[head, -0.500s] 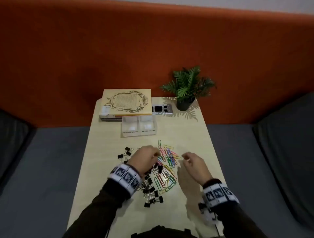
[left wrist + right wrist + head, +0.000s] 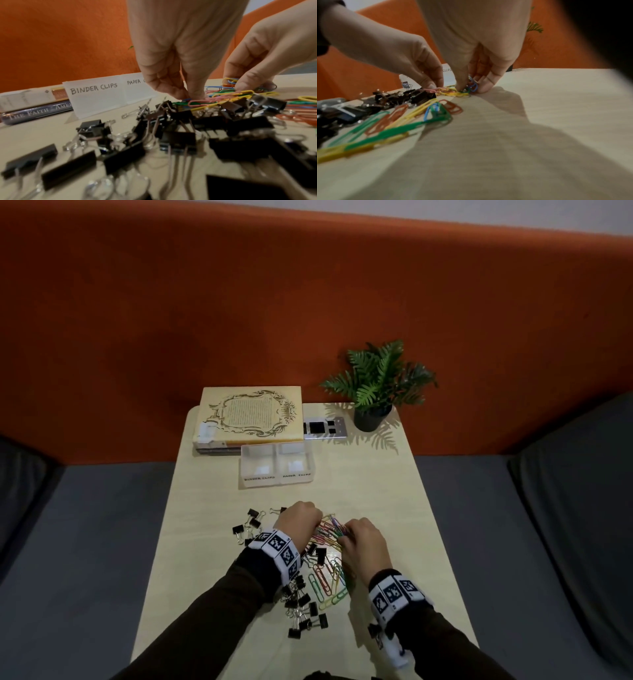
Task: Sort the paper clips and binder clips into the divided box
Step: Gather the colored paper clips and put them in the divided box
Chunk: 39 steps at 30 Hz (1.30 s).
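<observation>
Now your left hand [image 2: 298, 518] and right hand [image 2: 363, 537] both pinch the coloured paper clips [image 2: 329, 529] mid-tabletop, beside the binder clips [image 2: 303, 609] — light, springy wire that tangles — so grip the bunch's ends.

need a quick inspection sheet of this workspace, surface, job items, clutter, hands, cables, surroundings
surface: pale wooden table, lit from above.
job's things: coloured paper clips and black binder clips loose in mixed piles; divided box, labelled per side, looks empty.
clutter: books, potted plant, small grey device at the far edge.
grips: left hand and right hand each pinch paper clips.
cables: nothing seen.
surroundings: orange backrest, grey cushions.
</observation>
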### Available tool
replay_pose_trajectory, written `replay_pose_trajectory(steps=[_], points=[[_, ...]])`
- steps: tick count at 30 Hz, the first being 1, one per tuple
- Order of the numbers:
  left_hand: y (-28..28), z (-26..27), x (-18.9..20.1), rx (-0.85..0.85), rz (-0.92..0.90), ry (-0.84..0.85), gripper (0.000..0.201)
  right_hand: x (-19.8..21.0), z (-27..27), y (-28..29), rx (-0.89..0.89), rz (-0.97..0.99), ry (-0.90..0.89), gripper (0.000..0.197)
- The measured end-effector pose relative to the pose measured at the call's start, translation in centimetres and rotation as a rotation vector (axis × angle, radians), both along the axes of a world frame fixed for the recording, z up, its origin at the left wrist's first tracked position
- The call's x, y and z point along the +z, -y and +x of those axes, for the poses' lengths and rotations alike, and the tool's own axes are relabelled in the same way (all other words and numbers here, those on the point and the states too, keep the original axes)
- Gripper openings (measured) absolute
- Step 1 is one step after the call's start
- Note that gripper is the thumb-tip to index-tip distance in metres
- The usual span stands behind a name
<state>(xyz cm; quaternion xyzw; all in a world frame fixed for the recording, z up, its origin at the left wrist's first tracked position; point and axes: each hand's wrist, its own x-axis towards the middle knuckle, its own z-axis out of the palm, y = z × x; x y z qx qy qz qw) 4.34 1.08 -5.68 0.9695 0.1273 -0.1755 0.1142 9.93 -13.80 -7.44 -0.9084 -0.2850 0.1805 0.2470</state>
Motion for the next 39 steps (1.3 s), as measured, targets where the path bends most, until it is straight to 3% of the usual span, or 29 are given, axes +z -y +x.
replay_pose_trajectory(steps=[5, 9, 15, 21, 24, 26, 32, 39], points=[[0.2, -0.9, -0.4, 0.001, 0.069, -0.023, 0.015, 1.2, 0.7, 0.5, -0.051, 0.001, -0.043, 0.011], [0.2, -1.8, -0.6, 0.082, 0.022, -0.041, 0.021, 3.3, 1.6, 0.6, -0.120, 0.122, -0.073, 0.008], [0.6, -3.0, 0.2, 0.193, -0.097, 0.009, 0.016, 7.0, 4.3, -6.0, -0.132, 0.331, -0.212, 0.015], [0.5, -3.5, 1.7, 0.323, -0.260, 0.139, 0.022, 6.9, 6.7, -15.2, -0.033, 0.184, -0.346, 0.018], [-0.5, -3.7, 2.9, 0.383, -0.379, 0.202, 0.012, 7.0, 7.4, -16.2, 0.072, 0.033, -0.356, 0.034], [-1.6, -3.7, 3.8, 0.425, -0.433, 0.243, 0.014, 7.3, 7.8, -15.5, 0.079, 0.075, -0.340, 0.040], [-6.1, -0.3, 6.6, 0.546, -0.356, 0.374, 0.008, 6.7, 6.9, -8.3, -0.054, 0.269, -0.287, 0.023], [-8.2, 4.9, 6.0, 0.506, -0.258, 0.190, 0.030, 5.0, 3.1, -1.9, -0.042, 0.144, -0.336, 0.020]])
